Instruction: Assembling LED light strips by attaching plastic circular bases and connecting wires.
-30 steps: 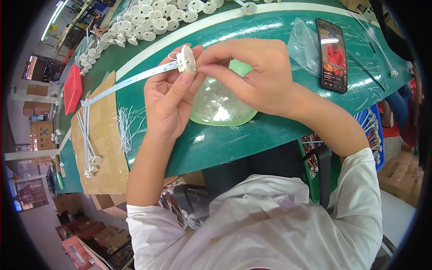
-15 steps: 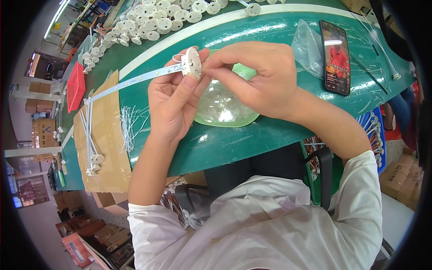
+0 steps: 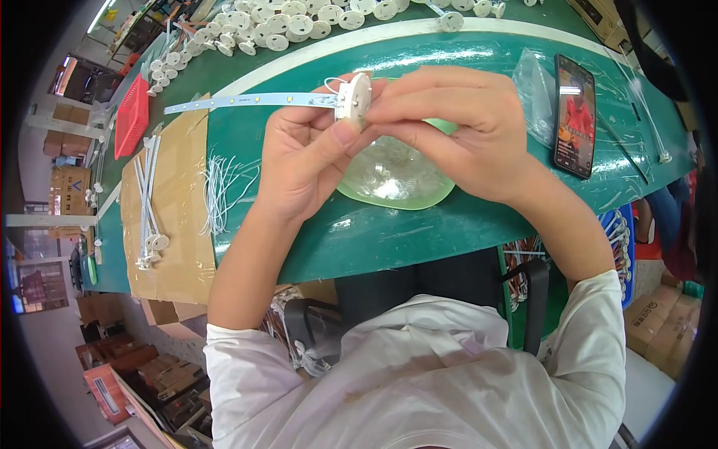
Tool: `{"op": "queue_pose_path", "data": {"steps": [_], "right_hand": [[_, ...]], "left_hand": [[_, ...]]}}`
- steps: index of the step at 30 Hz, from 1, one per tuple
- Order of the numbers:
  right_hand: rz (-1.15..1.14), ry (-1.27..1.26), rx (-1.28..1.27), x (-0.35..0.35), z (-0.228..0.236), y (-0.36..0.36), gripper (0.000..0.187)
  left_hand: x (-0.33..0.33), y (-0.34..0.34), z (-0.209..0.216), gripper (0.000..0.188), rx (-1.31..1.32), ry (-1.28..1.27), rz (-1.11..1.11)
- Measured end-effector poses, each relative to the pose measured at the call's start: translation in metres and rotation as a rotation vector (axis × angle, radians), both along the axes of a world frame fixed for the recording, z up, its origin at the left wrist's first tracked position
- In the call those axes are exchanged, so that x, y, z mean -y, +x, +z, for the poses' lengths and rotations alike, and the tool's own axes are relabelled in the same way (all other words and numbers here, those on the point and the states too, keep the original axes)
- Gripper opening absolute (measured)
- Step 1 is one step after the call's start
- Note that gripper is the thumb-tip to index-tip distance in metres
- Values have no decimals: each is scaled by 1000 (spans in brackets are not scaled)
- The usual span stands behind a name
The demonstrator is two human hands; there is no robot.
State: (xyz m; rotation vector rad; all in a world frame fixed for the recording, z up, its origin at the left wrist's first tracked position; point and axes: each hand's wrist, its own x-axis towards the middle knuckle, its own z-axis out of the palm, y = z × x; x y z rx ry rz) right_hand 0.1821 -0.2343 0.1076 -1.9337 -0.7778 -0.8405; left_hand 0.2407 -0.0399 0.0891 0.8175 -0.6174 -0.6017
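Between thumb and fingers, my left hand (image 3: 307, 153) grips a round white plastic cap (image 3: 353, 99) with small slots in its face. A pale LED strip (image 3: 258, 99) runs out leftward from the cap, and a thin white wire loops above it. At the cap's right side, the fingertips of my right hand (image 3: 464, 127) are pinched together. Whatever they hold there, if anything, is too small or hidden to make out. Below both hands sits a green-rimmed clear bowl (image 3: 400, 176), partly covered by them.
Cardboard (image 3: 176, 217) at the left carries several finished-looking strips (image 3: 149, 198); cut white wires (image 3: 221, 191) lie beside it. Many white caps (image 3: 299, 26) are heaped along the far side. A red basket (image 3: 132, 118) stands far left. A phone (image 3: 574, 116) and clear plastic bag (image 3: 533, 97) are right.
Both hands have shifted right together with the cap. The LED strip has swung up from a slant to nearly level, its far end lifting off the strips on the cardboard.
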Motion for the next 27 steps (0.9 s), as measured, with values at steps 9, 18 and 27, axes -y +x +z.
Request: {"op": "queue_pose_path", "data": {"steps": [9,18,27], "right_hand": [[-232,-16,196,-13,-8,-4,14],[-231,81,235,-17,-6,3,13],[-267,-301,135,26,22,-66,20]], "left_hand": [[16,-16,-6,40,22,-11,189],[22,-16,1,32,115,34,289],[-77,-7,69,26,620,873,569]]}}
